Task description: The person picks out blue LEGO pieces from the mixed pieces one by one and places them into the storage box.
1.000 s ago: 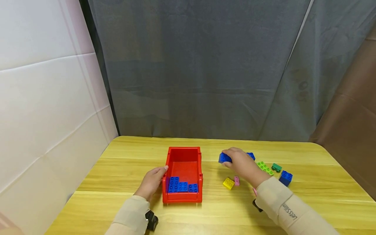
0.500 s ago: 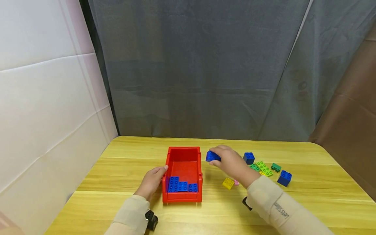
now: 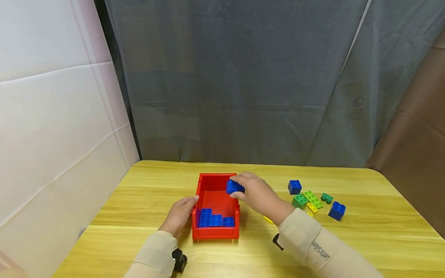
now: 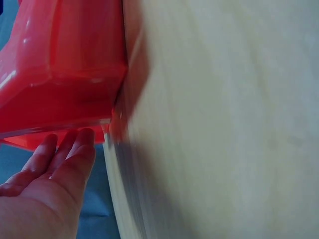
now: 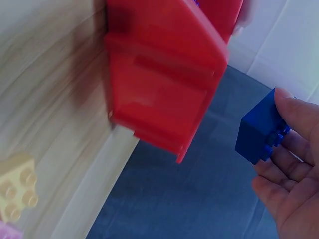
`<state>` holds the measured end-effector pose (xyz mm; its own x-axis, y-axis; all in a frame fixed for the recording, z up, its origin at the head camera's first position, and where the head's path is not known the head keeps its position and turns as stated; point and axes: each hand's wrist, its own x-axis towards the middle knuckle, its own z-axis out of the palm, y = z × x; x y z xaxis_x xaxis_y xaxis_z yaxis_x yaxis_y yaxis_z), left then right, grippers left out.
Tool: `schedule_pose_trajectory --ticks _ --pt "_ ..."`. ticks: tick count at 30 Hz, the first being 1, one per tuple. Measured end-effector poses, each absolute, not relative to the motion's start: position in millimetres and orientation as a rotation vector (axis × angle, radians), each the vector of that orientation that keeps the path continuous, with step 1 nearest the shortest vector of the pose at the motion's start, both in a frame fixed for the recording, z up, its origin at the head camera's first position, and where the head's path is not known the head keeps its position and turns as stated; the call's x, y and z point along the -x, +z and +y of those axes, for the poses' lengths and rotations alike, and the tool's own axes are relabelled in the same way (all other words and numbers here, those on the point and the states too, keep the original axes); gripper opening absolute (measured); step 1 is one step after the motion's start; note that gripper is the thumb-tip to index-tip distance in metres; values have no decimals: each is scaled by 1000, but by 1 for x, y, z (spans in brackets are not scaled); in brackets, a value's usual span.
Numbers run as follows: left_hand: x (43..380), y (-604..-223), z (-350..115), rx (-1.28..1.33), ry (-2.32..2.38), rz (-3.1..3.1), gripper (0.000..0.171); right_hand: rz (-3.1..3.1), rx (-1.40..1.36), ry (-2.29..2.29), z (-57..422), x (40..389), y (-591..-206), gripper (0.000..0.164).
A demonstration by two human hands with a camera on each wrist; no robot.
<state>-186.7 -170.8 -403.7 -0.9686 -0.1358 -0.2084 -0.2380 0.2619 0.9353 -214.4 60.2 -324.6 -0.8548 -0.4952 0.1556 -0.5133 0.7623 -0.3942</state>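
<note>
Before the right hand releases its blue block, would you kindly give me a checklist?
1. Held block gripped by the right hand: ok.
2. Left hand touching the red bin: ok.
3. Bare floor inside the bin: ok, beyond the blue bricks at its near end.
4. Held block wholly over the bin: cannot tell; the head view shows it overlapping the right rim.
5. Blue blocks all off the table: not ok; two lie there.

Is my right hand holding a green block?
No, the right hand pinches a blue block above the red bin.
</note>
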Motion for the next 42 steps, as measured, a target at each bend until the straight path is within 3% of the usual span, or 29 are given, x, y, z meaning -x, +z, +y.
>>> schedule_pose_trajectory --ticks 27,42 --pt "188 -404 -170 346 1838 2442 53 -2998 -1003 448 15 221 -348 55" --pt "186 -406 -170 350 1838 2461 54 -3056 -1086 144 3 225 -358 41"
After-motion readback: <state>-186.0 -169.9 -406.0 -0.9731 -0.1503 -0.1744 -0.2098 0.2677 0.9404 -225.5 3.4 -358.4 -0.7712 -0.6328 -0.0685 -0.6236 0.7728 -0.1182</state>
